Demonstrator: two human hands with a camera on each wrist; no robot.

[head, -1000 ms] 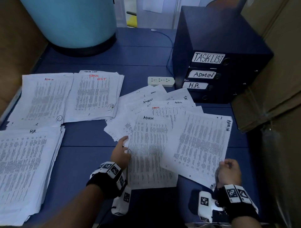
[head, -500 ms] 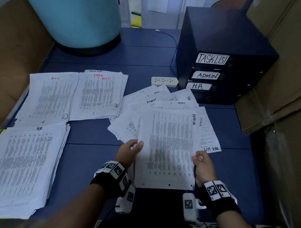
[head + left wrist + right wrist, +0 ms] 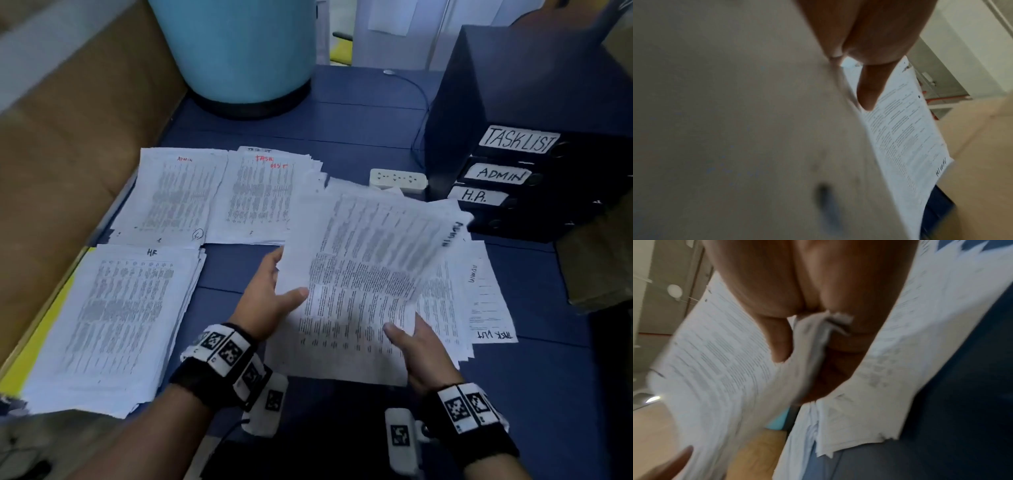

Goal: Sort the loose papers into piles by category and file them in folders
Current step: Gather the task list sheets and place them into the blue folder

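- The left hand (image 3: 270,301) pinched the left edge of a lifted sheaf (image 3: 359,274) of printed sheets, thumb on top and fingers beneath.
- The right hand (image 3: 416,349) gripped the sheaf's near right edge the same way; in the right wrist view its thumb (image 3: 780,340) lay on the print.
- The sheaf, marked "ADMIN" along its right edge, hung tilted over the loose papers (image 3: 479,301) near the counter's (image 3: 342,113) middle.
- Three sorted piles lay toward the left edge: Admin pile (image 3: 174,195), Task List pile (image 3: 260,198) just beside it, HR pile (image 3: 109,322) nearer.
- Stacked folders (image 3: 507,178) labelled TASK LIST, ADMIN and H.R. stood at the right edge, a power strip (image 3: 397,179) beside them.
- A blue drum (image 3: 236,51) stood at the far edge.
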